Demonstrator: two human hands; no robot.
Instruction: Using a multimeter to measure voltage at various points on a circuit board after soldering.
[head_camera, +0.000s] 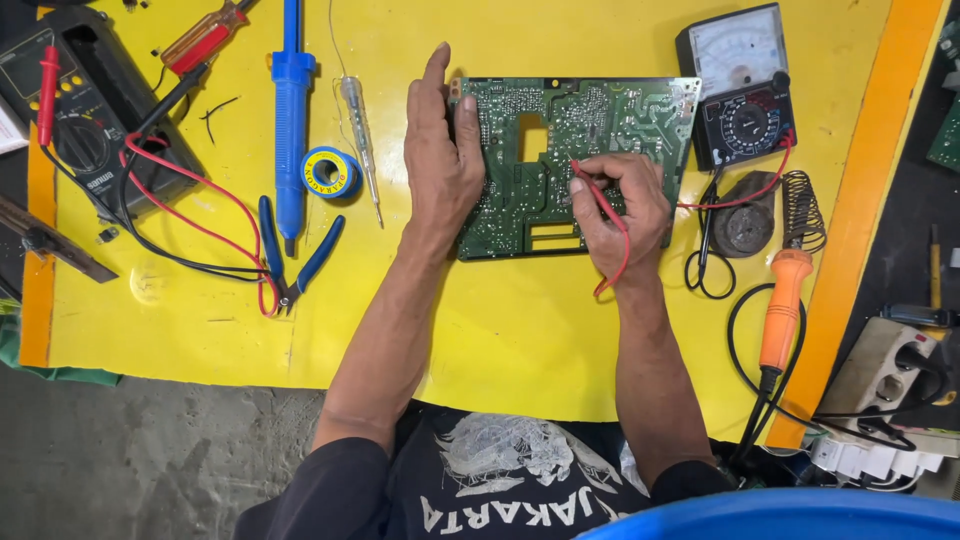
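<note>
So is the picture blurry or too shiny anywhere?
Head view: bright, even light, only soft shadows under the left hand and right hand; the green circuit board is sharp; the yellow mat shows no strong glare; the blue rim at the bottom is blurred.

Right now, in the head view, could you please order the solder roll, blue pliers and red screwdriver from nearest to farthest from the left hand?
1. Solder roll, just left of the left hand.
2. Blue pliers, lower left.
3. Red screwdriver, far upper left.
</note>
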